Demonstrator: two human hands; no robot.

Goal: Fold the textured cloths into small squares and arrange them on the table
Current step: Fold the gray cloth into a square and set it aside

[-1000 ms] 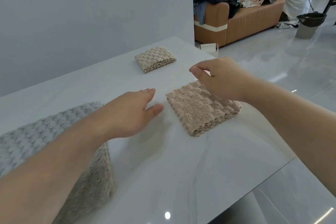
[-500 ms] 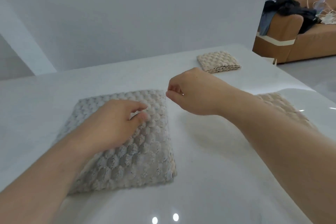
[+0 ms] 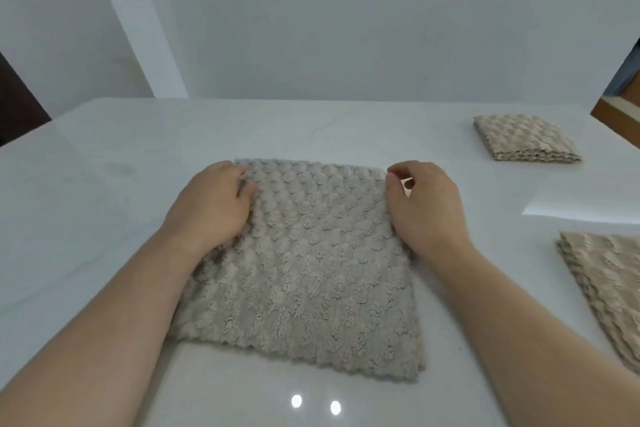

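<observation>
A larger grey-beige textured cloth [image 3: 311, 270] lies flat on the white table [image 3: 104, 201] right in front of me. My left hand [image 3: 211, 204] grips its far left corner, thumb on top of the fabric. My right hand [image 3: 426, 208] pinches the far right corner with curled fingers. A small folded beige cloth [image 3: 523, 142] sits at the far right of the table. Another folded beige cloth [image 3: 606, 284] lies at the right edge of the view, partly cut off.
A plain white wall [image 3: 311, 28] stands just behind the table's far edge. Part of a brown sofa [image 3: 623, 104] shows at the far right. The glossy tabletop reflects ceiling lights near me.
My view swung left from the folded beige cloth to the grey-beige one. Both hands moved onto it and now hold its two far corners.
</observation>
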